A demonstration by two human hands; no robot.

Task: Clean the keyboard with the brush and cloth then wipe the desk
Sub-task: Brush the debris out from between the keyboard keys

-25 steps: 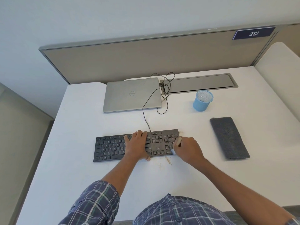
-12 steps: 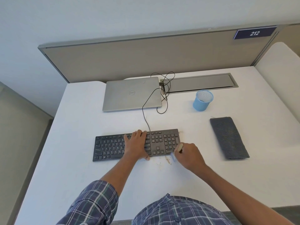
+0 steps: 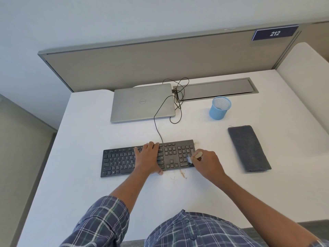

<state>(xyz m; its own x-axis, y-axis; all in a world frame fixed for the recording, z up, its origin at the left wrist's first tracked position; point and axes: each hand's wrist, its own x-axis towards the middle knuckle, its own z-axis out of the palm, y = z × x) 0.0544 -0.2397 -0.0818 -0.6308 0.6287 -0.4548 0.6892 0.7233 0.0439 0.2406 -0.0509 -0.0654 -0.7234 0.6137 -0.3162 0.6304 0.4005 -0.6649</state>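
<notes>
A black keyboard point(image 3: 121, 162) lies across the middle of the white desk point(image 3: 89, 193). My left hand point(image 3: 147, 160) rests flat on its middle keys, fingers straight. My right hand point(image 3: 207, 164) grips a small brush point(image 3: 195, 155) with a pale handle, its light bristles touching the number pad at the keyboard's right end. A folded grey cloth point(image 3: 248, 148) lies on the desk to the right, apart from both hands. Brown crumbs point(image 3: 182, 174) are scattered on the desk just in front of the keyboard, and a few more sit at its far right corner.
A closed silver laptop point(image 3: 142, 103) sits behind the keyboard, with a black cable point(image 3: 156, 122) looping from it to the keyboard. A blue mesh cup point(image 3: 219, 108) stands at the back right, near a grey cable tray point(image 3: 215, 89). A partition panel closes the desk's far edge.
My right hand swept the brush down off the keyboard's front edge half a second ago, then moved back up onto the number pad. The left hand stayed on the keys.
</notes>
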